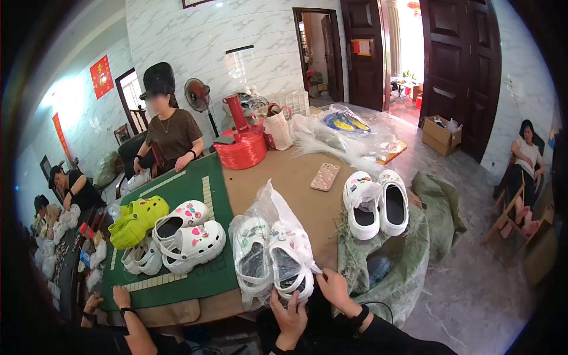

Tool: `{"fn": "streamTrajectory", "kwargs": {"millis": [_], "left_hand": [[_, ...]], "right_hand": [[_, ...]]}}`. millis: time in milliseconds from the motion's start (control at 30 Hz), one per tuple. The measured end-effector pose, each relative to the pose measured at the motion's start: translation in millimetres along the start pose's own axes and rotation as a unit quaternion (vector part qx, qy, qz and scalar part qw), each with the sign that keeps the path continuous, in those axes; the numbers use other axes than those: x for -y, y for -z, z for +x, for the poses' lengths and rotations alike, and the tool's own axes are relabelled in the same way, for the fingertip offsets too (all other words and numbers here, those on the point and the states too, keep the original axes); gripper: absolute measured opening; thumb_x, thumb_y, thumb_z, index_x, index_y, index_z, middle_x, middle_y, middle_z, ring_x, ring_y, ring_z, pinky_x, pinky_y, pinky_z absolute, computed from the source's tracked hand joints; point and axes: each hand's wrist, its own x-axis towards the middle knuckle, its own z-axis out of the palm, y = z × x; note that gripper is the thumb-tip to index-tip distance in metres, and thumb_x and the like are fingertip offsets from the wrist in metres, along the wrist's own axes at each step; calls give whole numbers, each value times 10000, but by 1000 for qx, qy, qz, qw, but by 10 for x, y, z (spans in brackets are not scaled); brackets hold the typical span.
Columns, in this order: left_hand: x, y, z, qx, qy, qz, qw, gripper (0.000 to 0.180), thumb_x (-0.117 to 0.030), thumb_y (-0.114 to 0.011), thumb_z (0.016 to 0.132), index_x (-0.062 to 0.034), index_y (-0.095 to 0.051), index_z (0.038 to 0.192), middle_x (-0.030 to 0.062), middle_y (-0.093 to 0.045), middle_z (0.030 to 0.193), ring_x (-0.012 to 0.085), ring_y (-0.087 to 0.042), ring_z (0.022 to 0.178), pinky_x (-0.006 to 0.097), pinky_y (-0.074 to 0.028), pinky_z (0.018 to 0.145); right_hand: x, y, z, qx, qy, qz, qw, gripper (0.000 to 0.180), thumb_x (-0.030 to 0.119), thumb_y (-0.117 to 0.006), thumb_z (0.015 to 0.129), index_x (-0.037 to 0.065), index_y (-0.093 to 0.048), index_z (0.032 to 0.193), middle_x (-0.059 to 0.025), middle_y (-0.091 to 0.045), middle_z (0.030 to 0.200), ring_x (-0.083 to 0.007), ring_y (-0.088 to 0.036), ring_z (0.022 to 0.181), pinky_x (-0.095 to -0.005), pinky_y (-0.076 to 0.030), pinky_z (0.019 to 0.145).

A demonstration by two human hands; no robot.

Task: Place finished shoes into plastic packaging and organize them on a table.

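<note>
A pair of white clogs in a clear plastic bag (pixel 273 254) lies at the near edge of a brown table (pixel 296 177), at about 6 o'clock in the view. Their long axes run from near to far, heels with straps toward the person, rounded toes pointing to 12 o'clock. The bag is thin, crinkled and glossy, peaking at the far end. The clogs look like smooth moulded foam with small coloured charms.

The left hand (pixel 290 316) touches the near end of the bag, fingers spread and loosely curled. The right hand (pixel 332 287) pinches the bag's edge at the clogs' 4 o'clock side, fingers closed on the plastic.

At 2 o'clock from the bag stands an unbagged white pair (pixel 377 204). At 9 o'clock, on a green mat (pixel 195 278), sit another white pair (pixel 188 236) and lime green clogs (pixel 137 220). A phone (pixel 325 176) lies at 1 o'clock, a red spool (pixel 241 148) beyond.
</note>
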Motion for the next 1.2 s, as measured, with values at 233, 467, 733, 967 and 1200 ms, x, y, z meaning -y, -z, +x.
{"fn": "streamTrajectory", "kwargs": {"millis": [233,467,733,967,1200], "left_hand": [[-94,22,138,-44,47,-44,997,522,-30,-724,696,-94,-519,1172,270,-316,1323,449,-343,1199,496,-294,985],[-73,28,158,-47,63,-41,996,527,-39,-713,711,-69,-514,1198,280,-317,1324,460,-346,1192,494,-293,987],[16,-146,323,-9,20,10,1000,547,-69,-711,725,-83,-500,1230,303,-324,1304,481,-356,1173,540,-306,963],[76,-286,457,-12,45,-4,999,441,-95,-611,772,-88,-512,1202,313,-365,1290,492,-379,1176,530,-332,968],[-100,-188,552,93,131,-30,987,433,-137,-616,783,-88,-514,1201,324,-394,1253,486,-412,1138,518,-360,942]], "right_hand": [[42,177,-59,63,126,-68,988,251,252,-602,778,22,-584,680,-177,-597,680,-370,-591,652,-446,-470,588],[117,462,-90,215,160,-17,963,262,263,-613,777,16,-596,690,-179,-585,657,-370,-584,638,-446,-458,571],[155,455,-217,215,222,40,950,244,232,-615,792,5,-585,710,-189,-545,641,-358,-566,610,-389,-438,528],[90,547,-140,242,162,50,955,233,220,-603,810,0,-589,735,-200,-557,664,-388,-550,621,-420,-423,542],[-122,493,-138,55,106,84,989,197,184,-613,827,-6,-609,778,-202,-556,694,-387,-552,609,-406,-427,530]]}}
